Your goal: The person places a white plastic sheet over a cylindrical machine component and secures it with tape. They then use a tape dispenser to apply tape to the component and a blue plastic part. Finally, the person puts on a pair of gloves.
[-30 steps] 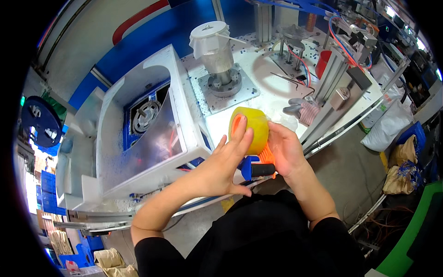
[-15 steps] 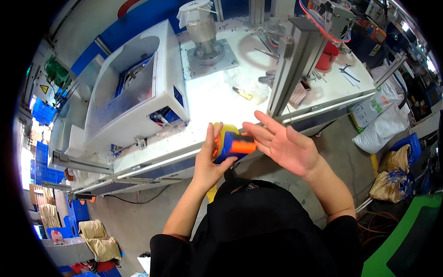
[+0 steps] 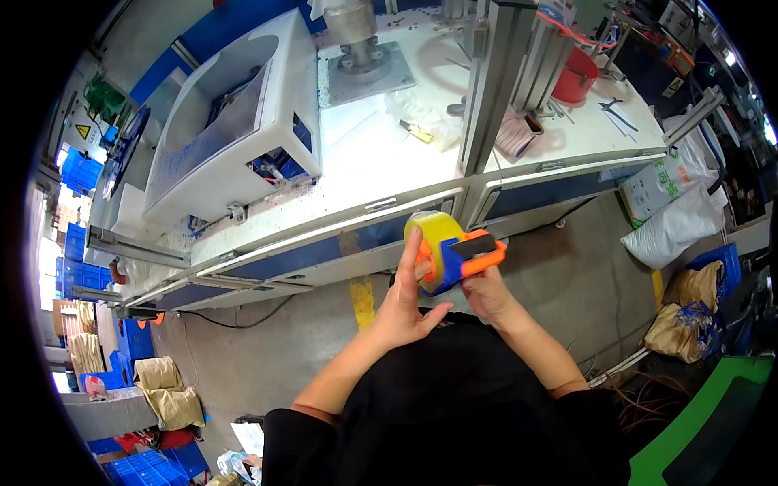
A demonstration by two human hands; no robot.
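Observation:
Just above my lap is a hand-held tape dispenser (image 3: pixel 450 264), orange and blue with a dark strip on its end, loaded with a wide roll of yellow tape (image 3: pixel 438 231). My left hand (image 3: pixel 408 300) holds the roll side. One finger lies straight along the roll, another bends at its orange hub, and the thumb sticks out below. Fingers of my right hand (image 3: pixel 489 296) are closed at the orange end of the dispenser, partly hidden beneath it.
Ahead runs a white workbench (image 3: pixel 356 166) with a white machine housing (image 3: pixel 279 142), a metal cylinder on a base (image 3: pixel 356 49) and a yellow-handled cutter (image 3: pixel 417 132). An aluminium post (image 3: pixel 490 89) rises from its front edge. White sacks (image 3: pixel 673 227) stand at the right.
The dispenser has moved right and nearer me, away from the bench edge. My right hand, spread open beside it before, now closes at its orange end. The view has shifted.

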